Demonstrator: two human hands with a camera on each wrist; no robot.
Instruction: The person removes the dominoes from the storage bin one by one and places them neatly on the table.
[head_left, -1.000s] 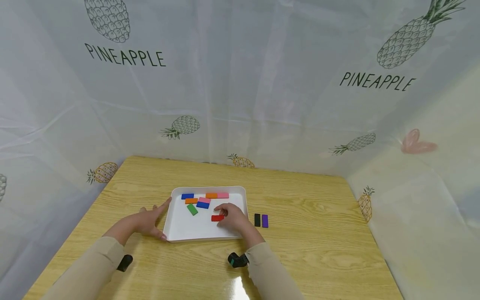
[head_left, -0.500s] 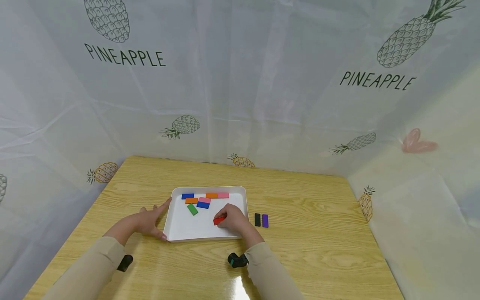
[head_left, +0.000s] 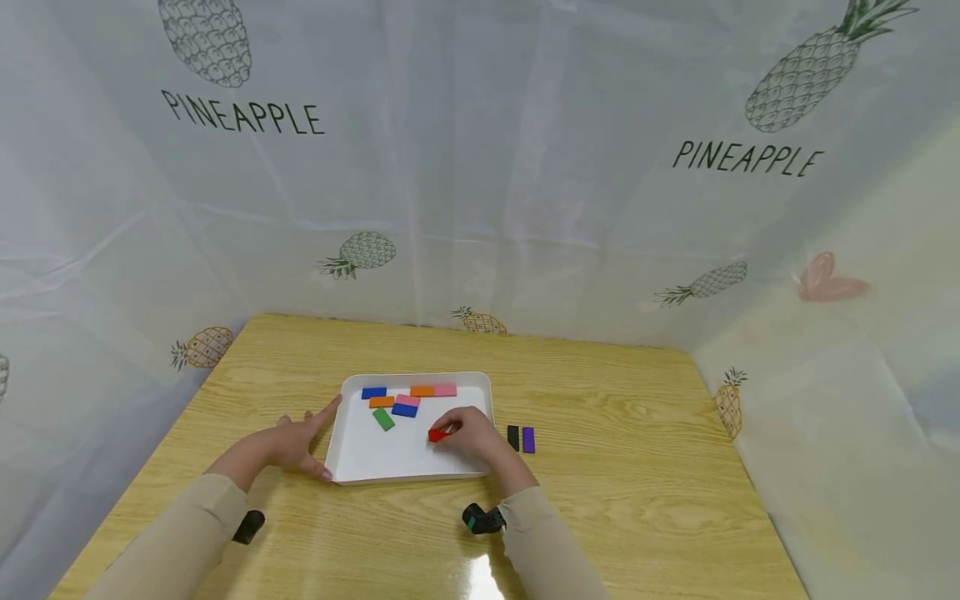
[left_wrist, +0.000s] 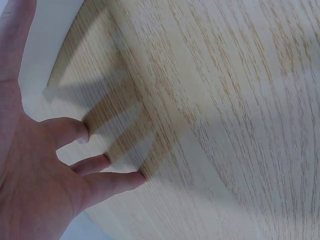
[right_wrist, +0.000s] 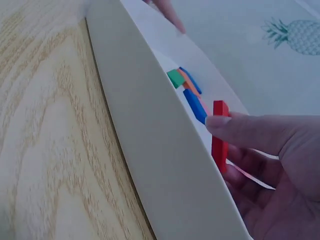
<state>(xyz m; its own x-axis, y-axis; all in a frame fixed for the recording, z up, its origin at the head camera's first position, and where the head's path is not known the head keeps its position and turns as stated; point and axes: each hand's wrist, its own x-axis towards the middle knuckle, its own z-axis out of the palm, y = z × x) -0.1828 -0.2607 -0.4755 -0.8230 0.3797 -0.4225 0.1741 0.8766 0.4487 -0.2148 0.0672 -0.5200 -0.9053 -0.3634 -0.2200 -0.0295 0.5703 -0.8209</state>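
Observation:
A red block [right_wrist: 219,137] is pinched between the thumb and fingers of my right hand [head_left: 471,435], over the right part of a white tray [head_left: 375,460]. At the tray's left side my left hand [head_left: 294,442] rests with fingers spread, index finger and thumb along the rim. Inside the tray lie a green block [head_left: 383,419], two blue blocks, one of them the front blue block [head_left: 405,411], two orange blocks, including the back orange block [head_left: 422,391], and two pink blocks, including the back pink block [head_left: 446,390].
Just right of the tray, a black block [head_left: 513,438] and a purple block [head_left: 528,440] lie side by side on the wooden table [head_left: 600,500]. A pineapple-print curtain [head_left: 480,167] hangs behind the table and along its sides.
My right hand has closed its fingers on the red block, which has turned and lifted out of its flat position. The left hand stays at the tray's edge.

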